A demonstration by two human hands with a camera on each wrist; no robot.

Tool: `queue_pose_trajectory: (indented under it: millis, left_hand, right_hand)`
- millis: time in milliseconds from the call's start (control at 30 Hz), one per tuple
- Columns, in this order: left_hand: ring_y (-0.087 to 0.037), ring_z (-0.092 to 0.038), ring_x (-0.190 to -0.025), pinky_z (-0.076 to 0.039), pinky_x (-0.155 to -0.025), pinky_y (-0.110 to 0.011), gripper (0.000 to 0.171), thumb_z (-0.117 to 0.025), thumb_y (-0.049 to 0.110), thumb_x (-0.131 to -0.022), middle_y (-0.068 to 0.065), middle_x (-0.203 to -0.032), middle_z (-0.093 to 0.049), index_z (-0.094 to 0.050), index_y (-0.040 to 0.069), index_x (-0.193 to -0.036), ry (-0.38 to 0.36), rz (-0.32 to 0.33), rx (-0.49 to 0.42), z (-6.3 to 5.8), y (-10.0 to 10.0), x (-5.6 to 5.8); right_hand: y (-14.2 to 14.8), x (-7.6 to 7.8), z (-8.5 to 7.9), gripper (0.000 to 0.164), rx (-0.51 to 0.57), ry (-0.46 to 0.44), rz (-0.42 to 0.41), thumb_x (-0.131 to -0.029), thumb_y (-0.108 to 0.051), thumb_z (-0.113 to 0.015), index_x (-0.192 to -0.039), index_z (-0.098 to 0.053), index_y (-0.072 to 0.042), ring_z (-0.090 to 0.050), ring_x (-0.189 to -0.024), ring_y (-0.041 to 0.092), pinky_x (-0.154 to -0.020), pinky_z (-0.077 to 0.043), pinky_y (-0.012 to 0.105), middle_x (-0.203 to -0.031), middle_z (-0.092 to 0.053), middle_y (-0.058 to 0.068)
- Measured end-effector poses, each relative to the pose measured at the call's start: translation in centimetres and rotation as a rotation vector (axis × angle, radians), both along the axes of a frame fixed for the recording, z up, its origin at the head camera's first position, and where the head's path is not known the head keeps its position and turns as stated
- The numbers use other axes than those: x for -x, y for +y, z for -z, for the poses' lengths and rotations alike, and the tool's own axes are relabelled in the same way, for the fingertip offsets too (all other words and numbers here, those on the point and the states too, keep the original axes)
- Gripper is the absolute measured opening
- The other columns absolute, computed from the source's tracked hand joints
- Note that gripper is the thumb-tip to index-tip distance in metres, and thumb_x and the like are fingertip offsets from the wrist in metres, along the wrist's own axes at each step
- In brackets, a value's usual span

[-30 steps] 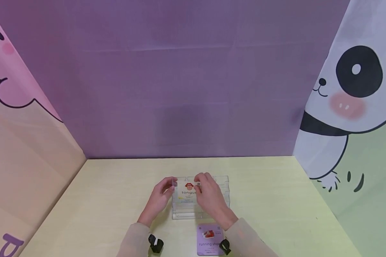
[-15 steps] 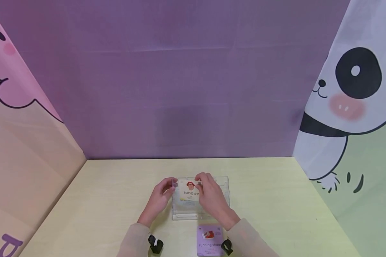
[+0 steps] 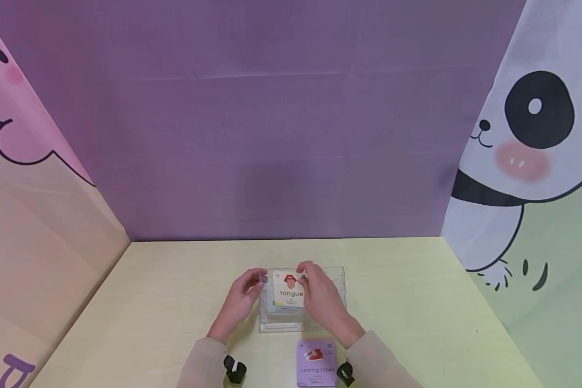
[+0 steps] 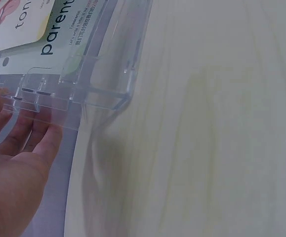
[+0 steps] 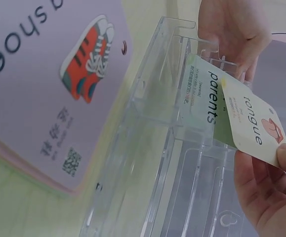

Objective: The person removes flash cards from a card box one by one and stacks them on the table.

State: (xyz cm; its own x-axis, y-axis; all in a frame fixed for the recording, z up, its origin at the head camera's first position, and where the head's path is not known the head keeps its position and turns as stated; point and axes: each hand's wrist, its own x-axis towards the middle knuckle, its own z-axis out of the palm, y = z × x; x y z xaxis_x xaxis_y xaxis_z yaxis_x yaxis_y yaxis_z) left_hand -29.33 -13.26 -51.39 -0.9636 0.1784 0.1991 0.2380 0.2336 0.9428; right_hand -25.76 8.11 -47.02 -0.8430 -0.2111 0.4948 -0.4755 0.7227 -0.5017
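My right hand (image 3: 325,302) pinches a cream flashcard (image 5: 254,123) printed "tongue" between thumb and fingers. This card overlaps the front of a pale green flashcard (image 5: 197,101) reading "parents", which sits in the left part of a clear plastic card rack (image 3: 337,280). At the rack's left side my left hand (image 3: 244,296) holds its edge, the thumb on one side and the fingers behind, as the left wrist view shows. The right part of the rack is partly hidden behind my right hand in the head view.
A stack of purple-topped flashcards (image 3: 316,362), the top one reading "running shoes", lies in front of the rack, beside my right wrist. The pale wooden table (image 3: 174,302) meets a purple cloth backdrop (image 3: 281,134) behind and printed side panels.
My right hand has drawn the "tongue" card a little to the right, uncovering more of the "parents" card behind it. My left hand has stayed at the rack's edge.
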Motion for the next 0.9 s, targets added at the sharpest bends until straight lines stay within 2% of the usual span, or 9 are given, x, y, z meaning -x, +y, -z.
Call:
queue_pose_trajectory:
  millis: [233,633,900]
  left_hand:
    - [-0.032,-0.058,-0.124,-0.039,-0.115,-0.051,0.03,-0.058,0.003,-0.102,-0.015,-0.129,-0.064,-0.06,0.002,-0.131,0.005,-0.002,-0.005,0.0,0.0,0.0]
    - [-0.033,-0.058,-0.124,-0.041,-0.113,-0.05,0.03,-0.058,0.001,-0.102,-0.016,-0.128,-0.064,-0.06,0.002,-0.132,0.006,-0.009,0.005,-0.1,0.0,-0.1]
    - [-0.034,-0.059,-0.121,-0.041,-0.112,-0.053,0.03,-0.058,0.0,-0.101,-0.019,-0.125,-0.064,-0.06,-0.001,-0.131,0.032,-0.01,0.017,0.0,0.0,0.0]
  right_hand:
    - [0.3,0.0,0.0,0.019,0.039,-0.014,-0.009,-0.099,0.0,-0.062,-0.115,-0.053,-0.006,-0.063,-0.088,0.02,-0.075,-0.058,0.037,-0.105,-0.063,0.009]
    - [0.9,-0.3,-0.5,0.017,0.142,-0.11,-0.025,-0.101,-0.001,-0.059,-0.114,-0.052,-0.009,-0.056,-0.079,0.014,-0.067,-0.05,0.027,-0.094,-0.059,0.003]
    - [1.3,-0.6,-0.6,0.017,0.157,-0.112,-0.03,-0.1,0.0,-0.06,-0.113,-0.052,-0.009,-0.054,-0.078,0.014,-0.065,-0.049,0.025,-0.092,-0.058,0.002]
